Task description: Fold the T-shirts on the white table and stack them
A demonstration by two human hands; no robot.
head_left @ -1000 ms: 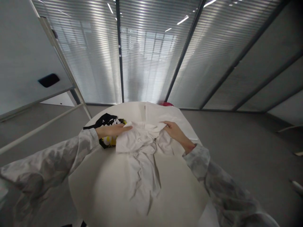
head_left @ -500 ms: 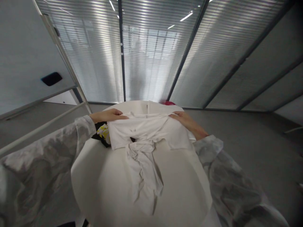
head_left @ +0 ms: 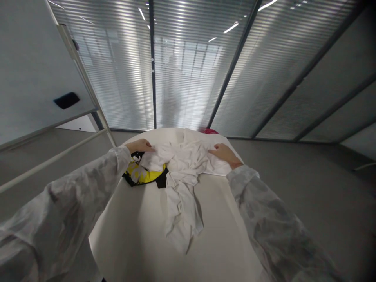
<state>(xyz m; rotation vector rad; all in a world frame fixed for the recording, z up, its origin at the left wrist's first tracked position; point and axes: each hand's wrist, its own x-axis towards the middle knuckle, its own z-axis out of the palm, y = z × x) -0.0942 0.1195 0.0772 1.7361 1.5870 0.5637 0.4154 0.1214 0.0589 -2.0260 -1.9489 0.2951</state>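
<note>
Left hand (head_left: 141,146) and right hand (head_left: 221,152) are pinching the cloth (head_left: 183,164); its top (head_left: 190,152) is lying half-spread, its tail (head_left: 182,217) unsmoothed

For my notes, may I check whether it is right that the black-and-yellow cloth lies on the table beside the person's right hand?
Not quite: the head view shows the black-and-yellow cloth lying on the table beside the person's left hand.

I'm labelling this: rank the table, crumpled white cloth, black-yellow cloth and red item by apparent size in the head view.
1. table
2. crumpled white cloth
3. black-yellow cloth
4. red item
</note>
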